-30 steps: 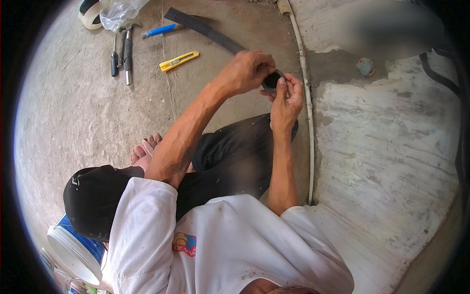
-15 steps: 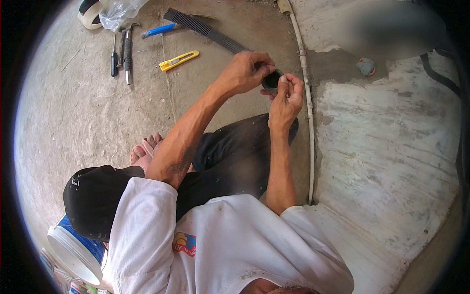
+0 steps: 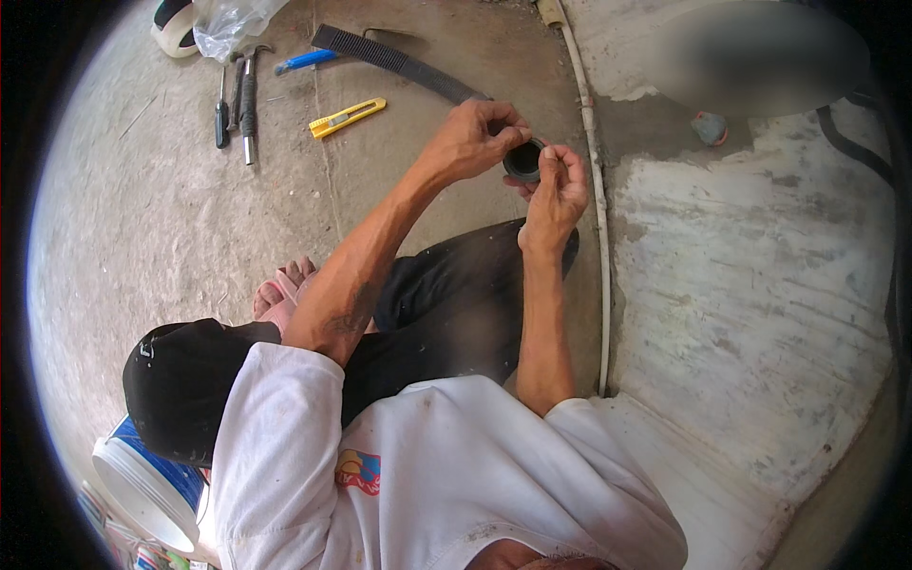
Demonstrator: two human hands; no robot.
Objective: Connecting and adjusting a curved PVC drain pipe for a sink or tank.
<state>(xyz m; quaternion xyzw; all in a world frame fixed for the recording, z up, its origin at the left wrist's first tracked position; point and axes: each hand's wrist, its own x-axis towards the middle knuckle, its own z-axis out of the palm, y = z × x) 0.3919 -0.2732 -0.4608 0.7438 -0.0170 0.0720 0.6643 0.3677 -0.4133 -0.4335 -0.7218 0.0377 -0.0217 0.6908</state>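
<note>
A black corrugated hose [image 3: 404, 66] runs from the far middle of the floor toward my hands. Its near stretch passes behind my left hand [image 3: 478, 141], and a dark round open end [image 3: 523, 162] shows between the two hands. Thumb and fingers of my left hand pinch the far left rim of this end. From the right, my right hand [image 3: 554, 198] grips the same rim, its thumb on top and the fingers curled beneath. How the round end joins the ribbed length is hidden by the left hand.
On the floor to the left lie a yellow utility knife [image 3: 348, 118], a blue-handled tool [image 3: 306, 63], a hammer [image 3: 249, 104], a screwdriver [image 3: 221, 114], tape rolls [image 3: 177, 36] and a plastic bag [image 3: 228, 27]. A thin pale pipe [image 3: 598, 209] runs along the right; a bucket [image 3: 142, 484] stands lower left.
The round end has tipped so that its opening faces up more, and it has shifted slightly left. The far tip of the hose has swung a little left and down. Both hands keep their grip.
</note>
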